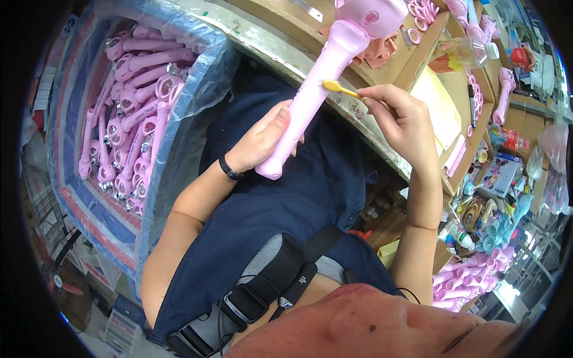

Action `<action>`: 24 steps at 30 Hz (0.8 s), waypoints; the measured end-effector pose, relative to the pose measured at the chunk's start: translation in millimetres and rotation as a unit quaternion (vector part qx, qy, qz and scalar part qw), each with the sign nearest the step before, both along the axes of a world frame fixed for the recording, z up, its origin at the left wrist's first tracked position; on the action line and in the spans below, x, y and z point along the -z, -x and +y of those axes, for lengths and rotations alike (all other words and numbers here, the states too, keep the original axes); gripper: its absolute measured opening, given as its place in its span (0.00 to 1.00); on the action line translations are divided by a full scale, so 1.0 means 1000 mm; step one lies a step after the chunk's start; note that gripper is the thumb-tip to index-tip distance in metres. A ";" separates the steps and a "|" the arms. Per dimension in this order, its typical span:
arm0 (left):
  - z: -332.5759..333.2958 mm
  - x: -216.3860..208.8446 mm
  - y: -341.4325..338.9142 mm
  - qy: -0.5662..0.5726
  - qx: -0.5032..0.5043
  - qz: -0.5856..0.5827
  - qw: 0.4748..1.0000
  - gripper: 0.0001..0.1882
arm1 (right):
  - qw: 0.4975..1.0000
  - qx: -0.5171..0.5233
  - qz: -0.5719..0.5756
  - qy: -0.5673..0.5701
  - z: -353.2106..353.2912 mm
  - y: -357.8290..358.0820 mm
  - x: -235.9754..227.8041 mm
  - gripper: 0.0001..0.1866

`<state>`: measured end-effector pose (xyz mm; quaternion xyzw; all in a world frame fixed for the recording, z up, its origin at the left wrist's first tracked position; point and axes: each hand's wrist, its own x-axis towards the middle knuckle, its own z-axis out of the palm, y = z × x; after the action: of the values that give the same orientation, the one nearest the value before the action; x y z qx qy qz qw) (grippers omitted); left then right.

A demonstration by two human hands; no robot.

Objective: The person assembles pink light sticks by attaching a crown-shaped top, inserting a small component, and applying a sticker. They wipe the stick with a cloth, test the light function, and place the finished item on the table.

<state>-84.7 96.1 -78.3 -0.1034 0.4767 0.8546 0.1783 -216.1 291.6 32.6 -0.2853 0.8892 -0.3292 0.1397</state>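
Observation:
My left hand [270, 132] is closed around the lower part of a pink plastic wand [313, 98], which slants up and away to the right over my lap. The wand's broad head reaches the top edge of the view. Pinched in my right hand [403, 116] is a small yellow toothbrush [341, 89]. Its tip touches the wand's shaft, just above my left hand; the bristles are hard to make out.
At the left stands a plastic-lined box [206, 65] full of pink wands. The worktable's edge [280, 53] runs in front of me. On it are cardboard trays, a plastic bottle [462, 53] and pink rings [424, 12]. More pink parts [471, 277] are heaped at the right.

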 end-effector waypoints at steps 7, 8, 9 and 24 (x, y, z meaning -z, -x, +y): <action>0.000 0.001 0.001 -0.016 -0.004 -0.002 1.000 0.30 | 0.999 -0.004 0.036 0.019 0.001 -0.004 0.008 0.06; 0.000 0.002 0.001 -0.012 -0.008 0.000 1.000 0.30 | 0.995 -0.097 0.025 0.006 0.003 -0.005 0.011 0.06; 0.000 0.002 0.000 -0.015 -0.011 -0.008 1.000 0.30 | 0.985 -0.170 0.018 -0.001 0.004 -0.007 0.013 0.07; 0.003 0.051 -0.005 -0.451 0.043 0.033 0.891 0.38 | 0.943 0.073 0.322 -0.029 -0.034 0.190 0.095 0.11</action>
<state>-80.0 98.8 -129.4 0.0372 0.0495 0.9720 0.2268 -406.4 257.8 -62.4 -0.3064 0.9144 -0.2027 -0.1702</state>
